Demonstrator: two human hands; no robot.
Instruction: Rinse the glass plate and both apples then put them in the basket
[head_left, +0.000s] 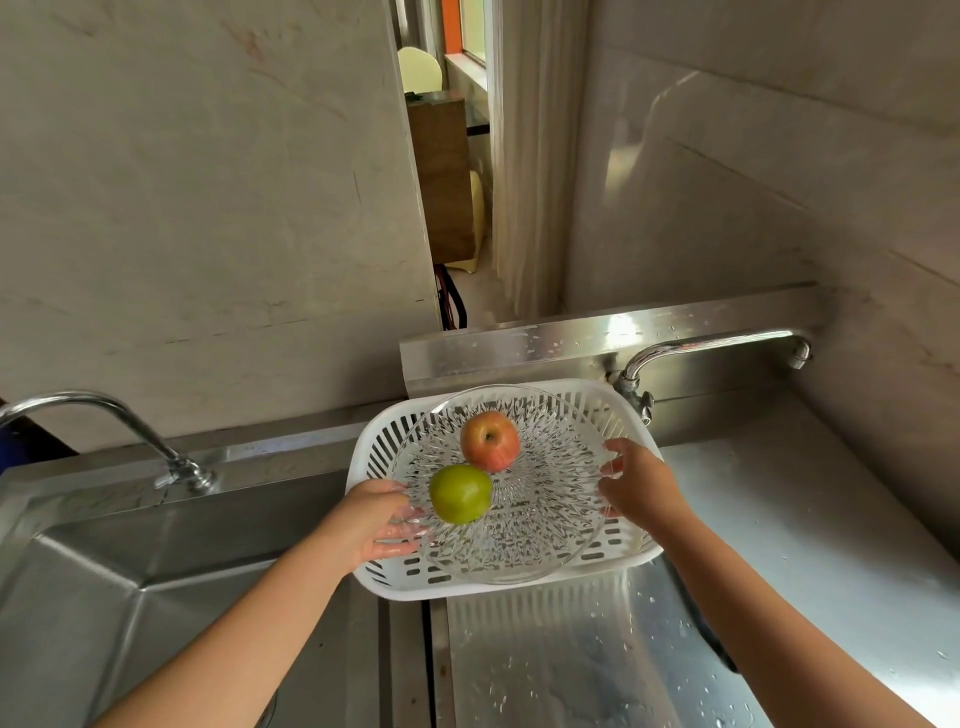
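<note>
Head view: you've got both hands on the glass plate (524, 525), which sits in / just over the white slotted basket (387, 579). Can't tell for sure whether the plate's underside already rests on the basket floor, since the clear glass hides the contact.

Your left hand (375, 519) is at the plate's left rim, fingers (410, 530) wet and curled under the edge w/ the thumb on top, so it's closed lightly on the rim. Your right hand (638, 486) is at the right rim, fingers spread and half open, tips touching the glass edge; more a steadying touch than a full clasp.

Both apples ride on the plate. The green apple (460, 493) is on the left side, just beside your left fingertips. The red apple (490, 440) is farther back, near centre, touching or nearly touching the green one.

The basket stands on the wet steel drainboard (779, 519), its left end overhanging the sink basin (156, 561). Left faucet (104, 415) arcs over the basin; right faucet (717, 348) sits behind the basket, spout pointing right. No water running from either. Droplets on the steel in front of the basket.
</note>
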